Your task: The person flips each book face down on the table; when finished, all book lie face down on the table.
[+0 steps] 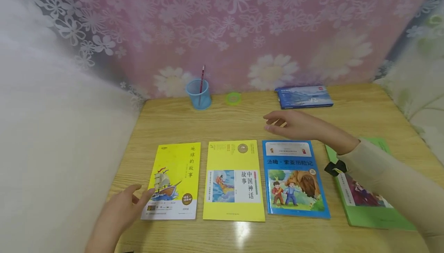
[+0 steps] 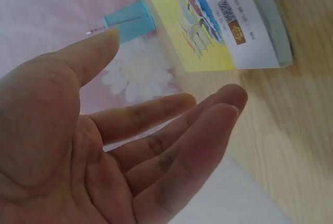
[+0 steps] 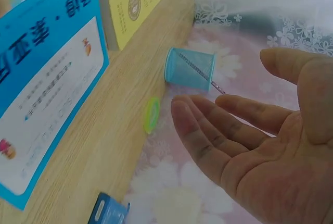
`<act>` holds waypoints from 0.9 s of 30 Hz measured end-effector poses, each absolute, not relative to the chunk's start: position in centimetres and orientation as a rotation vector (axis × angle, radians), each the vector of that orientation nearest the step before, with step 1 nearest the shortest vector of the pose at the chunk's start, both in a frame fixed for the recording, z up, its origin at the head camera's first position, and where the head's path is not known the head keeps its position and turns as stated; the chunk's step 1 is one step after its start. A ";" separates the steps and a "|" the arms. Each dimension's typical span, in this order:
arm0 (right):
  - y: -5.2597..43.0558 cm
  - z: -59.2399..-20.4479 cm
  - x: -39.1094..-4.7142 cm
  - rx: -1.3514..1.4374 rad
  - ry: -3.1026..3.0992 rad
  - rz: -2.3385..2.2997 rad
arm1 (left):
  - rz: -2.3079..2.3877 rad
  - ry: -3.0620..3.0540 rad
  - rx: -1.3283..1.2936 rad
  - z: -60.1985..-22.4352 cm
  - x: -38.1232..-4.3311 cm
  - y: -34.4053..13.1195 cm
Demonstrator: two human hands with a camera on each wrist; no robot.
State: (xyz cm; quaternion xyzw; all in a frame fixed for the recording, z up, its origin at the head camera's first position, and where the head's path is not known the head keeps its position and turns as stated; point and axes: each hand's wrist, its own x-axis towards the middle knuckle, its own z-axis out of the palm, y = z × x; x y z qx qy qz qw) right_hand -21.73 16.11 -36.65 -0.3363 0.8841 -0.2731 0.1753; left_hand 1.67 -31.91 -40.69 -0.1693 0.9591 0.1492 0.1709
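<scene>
My left hand [image 1: 121, 210] hovers by the lower left edge of a yellow book with a sailing ship [image 1: 173, 160]. Its fingers [image 2: 182, 166] are loosely bent with nothing between them, apart from the book in the left wrist view. Above the table, between the blue book [image 1: 295, 210] and a blue flat box [image 1: 305, 98], my right hand [image 1: 293, 125] hangs with relaxed fingers and holds nothing. To the right of the ship book lies a yellow-and-white book [image 1: 232, 211]. A green book [image 1: 364, 218] is partly hidden under my right forearm.
A light blue mesh pen cup [image 1: 200, 100] with a red pencil [image 1: 202, 76] stands at the back of the wooden table [image 1: 166, 123]. Next to it sits a green roll of tape [image 1: 233, 98]. Flowered pink covering [image 1: 215, 33] rises behind; a white wall [image 1: 69, 129] borders the left.
</scene>
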 end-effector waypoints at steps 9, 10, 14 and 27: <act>12.3 -37.6 -24.3 -0.937 2.231 -0.932 | 0.475 2.663 -0.535 -41.7 2.2 -31.8; 11.7 -37.8 -24.5 -0.908 2.182 -0.961 | 0.484 2.648 -0.546 -41.8 2.2 -31.7; 9.1 -38.6 -25.0 -0.807 2.047 -1.037 | 0.504 2.613 -0.578 -42.2 2.2 -31.6; 1.6 -41.0 -25.5 -0.657 1.847 -1.160 | 0.521 2.592 -0.592 -43.2 2.3 -32.1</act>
